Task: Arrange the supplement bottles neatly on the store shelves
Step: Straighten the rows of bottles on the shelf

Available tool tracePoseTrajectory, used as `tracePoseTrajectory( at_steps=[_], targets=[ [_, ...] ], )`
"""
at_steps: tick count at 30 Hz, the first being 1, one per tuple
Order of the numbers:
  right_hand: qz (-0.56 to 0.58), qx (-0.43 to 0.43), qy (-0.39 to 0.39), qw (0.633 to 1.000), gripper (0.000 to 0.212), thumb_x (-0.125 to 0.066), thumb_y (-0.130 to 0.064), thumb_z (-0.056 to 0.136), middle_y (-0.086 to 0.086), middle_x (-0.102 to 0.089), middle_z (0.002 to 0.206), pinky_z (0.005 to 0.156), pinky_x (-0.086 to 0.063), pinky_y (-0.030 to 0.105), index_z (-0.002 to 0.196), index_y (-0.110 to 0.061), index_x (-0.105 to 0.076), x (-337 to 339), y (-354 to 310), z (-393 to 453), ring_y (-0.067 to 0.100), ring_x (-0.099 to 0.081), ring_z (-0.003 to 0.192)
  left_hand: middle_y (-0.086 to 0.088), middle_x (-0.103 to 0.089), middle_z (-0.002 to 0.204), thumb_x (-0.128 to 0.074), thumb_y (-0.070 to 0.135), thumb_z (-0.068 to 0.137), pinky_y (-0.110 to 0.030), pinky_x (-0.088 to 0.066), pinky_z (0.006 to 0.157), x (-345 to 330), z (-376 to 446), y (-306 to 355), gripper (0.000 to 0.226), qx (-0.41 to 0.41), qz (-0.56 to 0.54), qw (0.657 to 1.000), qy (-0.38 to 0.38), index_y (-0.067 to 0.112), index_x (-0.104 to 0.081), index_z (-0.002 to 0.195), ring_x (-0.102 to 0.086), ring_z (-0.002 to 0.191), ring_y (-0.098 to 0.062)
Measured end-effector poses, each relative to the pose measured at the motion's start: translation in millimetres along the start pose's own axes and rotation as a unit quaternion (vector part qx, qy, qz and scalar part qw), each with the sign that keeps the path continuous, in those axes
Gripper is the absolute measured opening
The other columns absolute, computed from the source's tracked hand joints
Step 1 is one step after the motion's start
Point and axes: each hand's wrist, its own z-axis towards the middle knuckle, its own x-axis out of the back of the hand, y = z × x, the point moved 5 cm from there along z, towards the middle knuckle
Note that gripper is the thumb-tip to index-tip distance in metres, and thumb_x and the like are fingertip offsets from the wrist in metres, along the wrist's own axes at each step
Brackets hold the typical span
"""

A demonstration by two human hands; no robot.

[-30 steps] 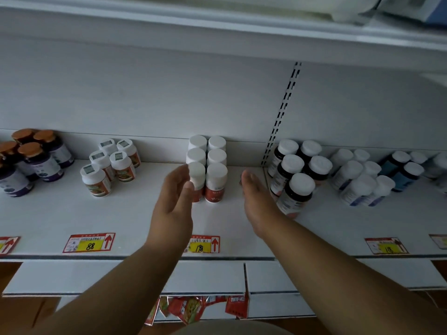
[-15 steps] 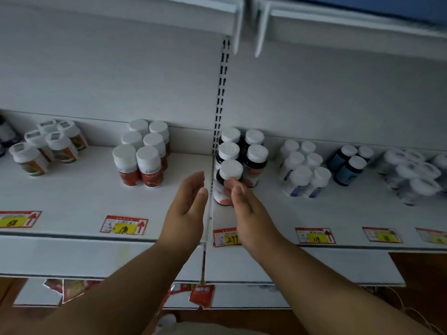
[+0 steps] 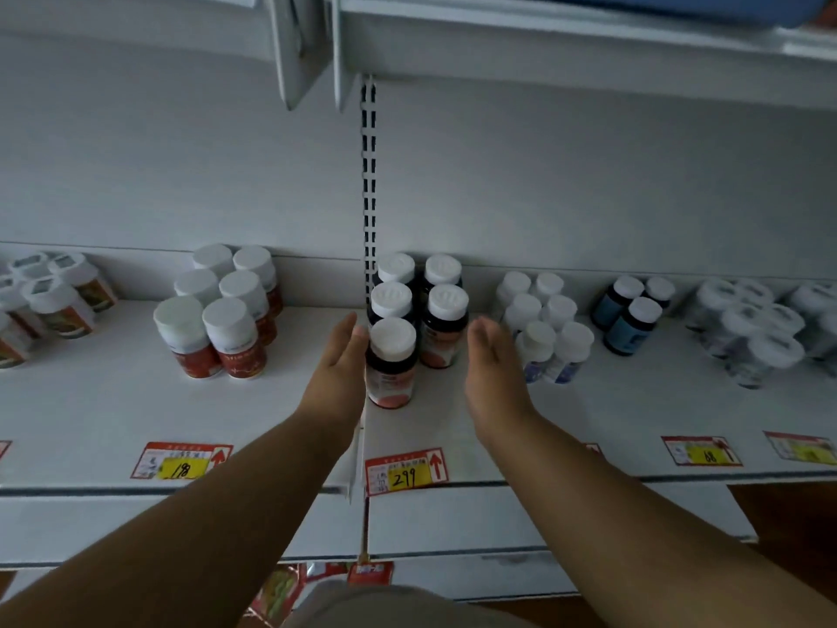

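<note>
A cluster of dark supplement bottles with white caps and pink labels (image 3: 393, 360) stands in two columns on the white shelf (image 3: 453, 428), just right of the slotted upright. My left hand (image 3: 337, 369) is flat, fingers straight, its fingertips against the left side of the front bottle. My right hand (image 3: 491, 373) is also flat with straight fingers, held on the right of the cluster, a little apart from the nearest bottle (image 3: 446, 328). The front bottle stands alone ahead of the others. Neither hand grips anything.
Red-labelled white-capped bottles (image 3: 217, 324) stand to the left, small white bottles (image 3: 550, 333) and blue-labelled dark ones (image 3: 632, 315) to the right. More bottles sit at both far ends. Price tags, among them 299 (image 3: 405, 473), line the shelf edge. Another shelf hangs overhead.
The view has swung right, from the red-labelled bottles to the dark ones. Both hands came along and now flank the dark cluster; the right hand has moved off the front bottle to the cluster's right side.
</note>
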Motion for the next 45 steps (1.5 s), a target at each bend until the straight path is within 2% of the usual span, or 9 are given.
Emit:
tracePoseTrajectory(
  at_steps=[5, 10, 16, 29, 33, 36, 40, 42, 45],
  targets=[
    [0.082, -0.146, -0.019, 0.986, 0.063, -0.036, -0.064, 0.097, -0.005, -0.035, 0.157, 0.106, -0.031, 0.04, 0.152, -0.033, -0.032, -9.2, 15.7, 47.3, 0.02, -0.038, 0.139, 0.0, -0.065, 0.127, -0.046, 0.051, 0.098, -0.035, -0.046, 0.096, -7.3, 49.8, -11.3, 0.045, 0.105, -0.114, 0.987, -0.046, 0.022, -0.058, 0.131, -0.063, 0.112, -0.015],
    [0.129, -0.174, -0.049, 0.975, 0.106, -0.041, -0.099, 0.055, -0.009, -0.052, 0.146, 0.114, -0.034, 0.046, 0.138, -0.034, -0.055, -25.2, 35.2, 82.7, 0.014, -0.048, 0.133, -0.003, -0.073, 0.109, -0.049, 0.048, 0.097, -0.038, -0.052, 0.089, -15.7, 60.7, -9.4, 0.039, 0.089, -0.109, 0.989, -0.047, 0.02, -0.067, 0.119, -0.07, 0.1, -0.019],
    [0.14, -0.177, -0.041, 0.973, 0.081, -0.044, -0.086, 0.069, -0.008, -0.066, 0.127, 0.104, -0.045, 0.046, 0.121, -0.029, -0.067, -34.6, 30.5, 82.6, 0.016, -0.061, 0.115, -0.003, -0.07, 0.119, -0.046, 0.044, 0.099, -0.032, -0.053, 0.084, -14.4, 66.2, -11.3, 0.043, 0.068, -0.104, 0.99, -0.06, 0.022, -0.058, 0.134, -0.067, 0.106, -0.017],
    [0.192, -0.19, -0.073, 0.96, 0.114, -0.049, -0.104, 0.029, -0.009, -0.07, 0.122, 0.106, -0.041, 0.05, 0.117, -0.036, -0.07, -49.6, 77.6, 121.9, 0.019, -0.062, 0.117, -0.001, -0.066, 0.127, -0.045, 0.04, 0.1, -0.038, -0.049, 0.097, -11.3, 73.1, -16.2, 0.042, 0.059, -0.102, 0.99, -0.079, 0.025, -0.053, 0.139, -0.064, 0.114, -0.017],
    [0.193, -0.19, -0.074, 0.96, 0.102, -0.051, -0.099, 0.045, -0.008, -0.07, 0.122, 0.107, -0.042, 0.048, 0.119, -0.031, -0.07, -46.3, 59.9, 111.5, 0.018, -0.062, 0.117, 0.002, -0.065, 0.129, -0.047, 0.044, 0.098, -0.046, -0.043, 0.106, -8.5, 74.1, -15.1, 0.043, 0.066, -0.08, 0.992, -0.075, 0.031, -0.052, 0.139, -0.061, 0.118, -0.019],
    [0.164, -0.198, -0.043, 0.965, 0.076, -0.037, -0.083, 0.079, -0.01, -0.063, 0.129, 0.11, -0.04, 0.044, 0.123, -0.026, -0.065, -37.2, 41.1, 90.9, 0.012, -0.055, 0.12, 0.004, -0.067, 0.122, -0.041, 0.036, 0.103, -0.03, -0.05, 0.096, -5.1, 65.8, -8.2, 0.034, 0.04, -0.062, 0.995, -0.07, 0.03, -0.054, 0.134, -0.063, 0.113, -0.011],
    [0.078, -0.156, 0.055, 0.983, 0.037, -0.038, -0.055, 0.097, -0.004, -0.055, 0.113, 0.095, -0.041, 0.036, 0.11, -0.027, -0.058, -14.7, 32.0, 39.9, 0.018, -0.05, 0.108, 0.002, -0.065, 0.118, -0.043, 0.021, 0.103, -0.032, -0.051, 0.092, 18.2, 31.2, -14.9, 0.028, 0.036, -0.011, 0.998, 0.04, 0.029, -0.058, 0.125, -0.063, 0.107, -0.015],
    [-0.008, -0.076, 0.04, 0.996, 0.018, -0.045, -0.038, 0.1, -0.003, -0.056, 0.097, 0.076, -0.04, 0.029, 0.095, -0.023, -0.054, -11.4, 30.4, 11.9, 0.02, -0.052, 0.095, 0.008, -0.067, 0.115, -0.049, 0.014, 0.099, -0.028, -0.053, 0.085, 25.0, 10.1, -19.5, 0.03, 0.024, 0.065, 0.997, 0.044, 0.032, -0.061, 0.12, -0.064, 0.102, -0.011],
    [-0.092, -0.016, -0.059, 0.994, 0.021, -0.059, -0.03, 0.095, -0.007, -0.061, 0.11, 0.075, -0.042, 0.021, 0.115, -0.025, -0.057, -27.2, 31.8, -20.8, 0.008, -0.058, 0.097, 0.021, -0.068, 0.106, -0.06, 0.016, 0.093, -0.007, -0.044, 0.067, 23.9, -8.9, -19.3, 0.031, -0.011, 0.178, 0.984, 0.012, 0.035, -0.062, 0.118, -0.064, 0.093, 0.006]
  ],
)
